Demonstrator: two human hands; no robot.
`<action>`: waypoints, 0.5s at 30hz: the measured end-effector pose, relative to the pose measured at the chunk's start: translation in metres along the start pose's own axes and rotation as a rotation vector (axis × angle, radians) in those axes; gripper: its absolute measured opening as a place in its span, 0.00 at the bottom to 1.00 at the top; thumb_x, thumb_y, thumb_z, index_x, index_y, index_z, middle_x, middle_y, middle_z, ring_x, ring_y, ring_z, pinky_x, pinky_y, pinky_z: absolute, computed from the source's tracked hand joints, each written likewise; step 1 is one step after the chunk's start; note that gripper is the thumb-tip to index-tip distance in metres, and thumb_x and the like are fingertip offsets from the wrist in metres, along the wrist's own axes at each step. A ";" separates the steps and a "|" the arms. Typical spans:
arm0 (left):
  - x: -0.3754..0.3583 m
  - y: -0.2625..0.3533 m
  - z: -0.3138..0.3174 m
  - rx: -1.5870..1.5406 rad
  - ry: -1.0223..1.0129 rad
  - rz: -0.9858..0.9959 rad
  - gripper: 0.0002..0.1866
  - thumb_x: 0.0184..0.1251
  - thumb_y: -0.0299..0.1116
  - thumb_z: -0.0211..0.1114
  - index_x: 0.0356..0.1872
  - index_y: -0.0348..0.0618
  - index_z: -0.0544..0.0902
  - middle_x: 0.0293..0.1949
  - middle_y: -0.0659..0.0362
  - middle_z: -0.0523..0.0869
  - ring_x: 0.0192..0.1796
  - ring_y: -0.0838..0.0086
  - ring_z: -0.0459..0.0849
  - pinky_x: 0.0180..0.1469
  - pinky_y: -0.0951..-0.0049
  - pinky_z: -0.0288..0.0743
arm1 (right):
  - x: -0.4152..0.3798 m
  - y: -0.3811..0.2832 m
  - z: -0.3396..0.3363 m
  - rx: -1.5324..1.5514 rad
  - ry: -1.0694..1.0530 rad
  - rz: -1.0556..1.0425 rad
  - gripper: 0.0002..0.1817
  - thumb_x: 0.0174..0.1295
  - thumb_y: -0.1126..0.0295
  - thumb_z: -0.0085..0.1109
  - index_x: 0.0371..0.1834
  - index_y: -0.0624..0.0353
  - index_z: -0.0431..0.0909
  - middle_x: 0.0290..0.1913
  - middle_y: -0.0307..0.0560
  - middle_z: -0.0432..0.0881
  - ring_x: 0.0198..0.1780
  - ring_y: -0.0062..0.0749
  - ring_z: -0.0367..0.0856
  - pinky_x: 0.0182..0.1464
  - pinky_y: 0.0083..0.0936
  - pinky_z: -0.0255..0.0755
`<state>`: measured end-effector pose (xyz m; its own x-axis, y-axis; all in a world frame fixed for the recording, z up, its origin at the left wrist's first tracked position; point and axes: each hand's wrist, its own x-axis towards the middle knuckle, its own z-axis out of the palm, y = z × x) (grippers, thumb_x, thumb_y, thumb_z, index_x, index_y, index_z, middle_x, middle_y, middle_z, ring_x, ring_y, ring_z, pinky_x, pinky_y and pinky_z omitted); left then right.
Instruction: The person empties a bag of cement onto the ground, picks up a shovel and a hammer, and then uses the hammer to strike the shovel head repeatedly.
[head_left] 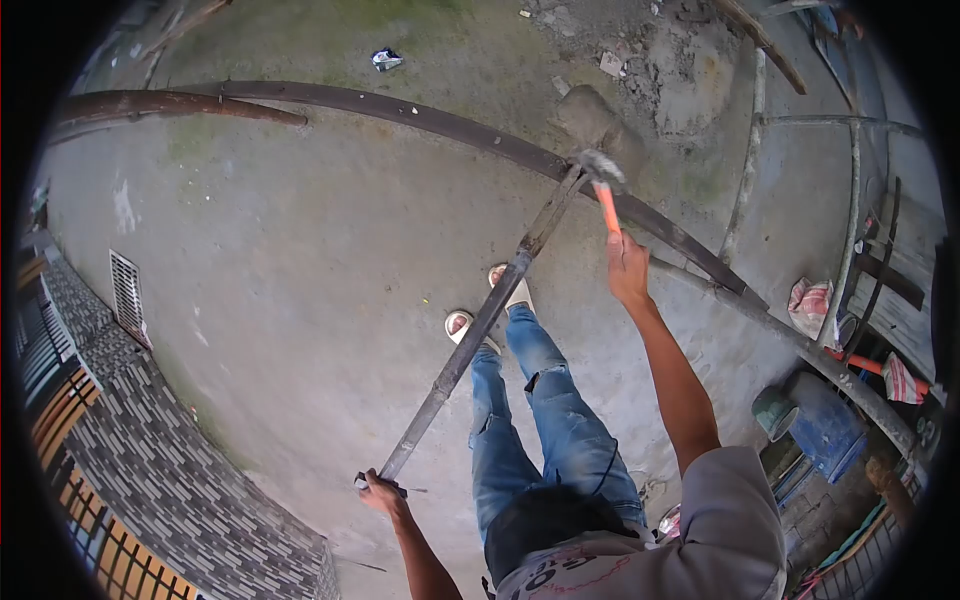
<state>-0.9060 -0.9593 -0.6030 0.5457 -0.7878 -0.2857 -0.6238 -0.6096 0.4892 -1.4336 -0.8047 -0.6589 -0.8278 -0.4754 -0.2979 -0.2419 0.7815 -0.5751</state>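
Note:
My right hand [627, 268] is closed around the orange handle of a hammer [607, 208]. The hammer's head, slightly blurred, is beside the far end of a grey bamboo pole [468, 352]. That far end looks split and worn, and it meets a long dark beam [450, 124] lying across the ground. Down at the pole's near end, my left hand [380, 492] is wrapped round it, with a short dark piece showing on both sides of the fingers. The pole slants in front of my legs.
A brown pole [190, 103] overlaps the beam's left part. On the right lie a long grey pole [790, 338], a blue container [828, 430] and a red-and-white sack [808, 305]. A tiled wall [190, 470] with railings borders the left. A stone-like lump [597, 122] sits beyond the hammer.

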 end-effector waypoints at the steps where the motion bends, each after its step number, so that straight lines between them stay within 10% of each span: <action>1: -0.005 0.004 -0.003 0.044 -0.003 -0.030 0.13 0.49 0.34 0.57 0.14 0.37 0.69 0.10 0.61 0.67 0.10 0.77 0.62 0.12 0.73 0.56 | -0.009 -0.011 -0.004 0.290 0.161 -0.026 0.24 0.63 0.51 0.40 0.26 0.66 0.68 0.14 0.50 0.67 0.15 0.37 0.67 0.19 0.31 0.60; 6: -0.004 0.003 -0.006 -0.024 -0.026 0.021 0.14 0.49 0.35 0.57 0.13 0.37 0.68 0.10 0.62 0.67 0.11 0.78 0.62 0.12 0.73 0.54 | -0.010 0.043 0.023 0.390 0.527 -0.162 0.25 0.63 0.51 0.38 0.24 0.65 0.67 0.13 0.49 0.65 0.15 0.35 0.66 0.19 0.29 0.58; 8: -0.001 0.002 -0.001 -0.051 -0.025 0.020 0.14 0.49 0.35 0.57 0.13 0.37 0.67 0.10 0.61 0.67 0.10 0.78 0.61 0.12 0.73 0.54 | 0.003 0.070 0.024 -0.169 0.149 -0.013 0.25 0.64 0.52 0.36 0.27 0.66 0.67 0.12 0.40 0.61 0.14 0.28 0.63 0.18 0.26 0.57; 13: -0.018 0.027 0.004 -0.002 0.045 0.042 0.15 0.48 0.35 0.57 0.13 0.37 0.66 0.10 0.61 0.67 0.09 0.77 0.60 0.12 0.74 0.54 | -0.012 0.019 -0.006 0.370 0.494 -0.087 0.24 0.64 0.53 0.35 0.27 0.65 0.67 0.13 0.45 0.63 0.13 0.37 0.65 0.18 0.28 0.57; 15: -0.013 0.021 0.004 -0.018 0.036 0.008 0.15 0.48 0.36 0.57 0.12 0.37 0.66 0.10 0.61 0.67 0.09 0.77 0.61 0.11 0.74 0.54 | -0.003 0.034 0.005 0.409 0.635 -0.326 0.25 0.64 0.51 0.35 0.26 0.65 0.66 0.11 0.40 0.60 0.13 0.25 0.61 0.17 0.22 0.56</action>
<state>-0.9286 -0.9624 -0.5926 0.5606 -0.7888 -0.2519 -0.6182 -0.6011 0.5066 -1.4364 -0.7786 -0.6816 -0.9064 -0.2381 0.3490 -0.4174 0.3762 -0.8272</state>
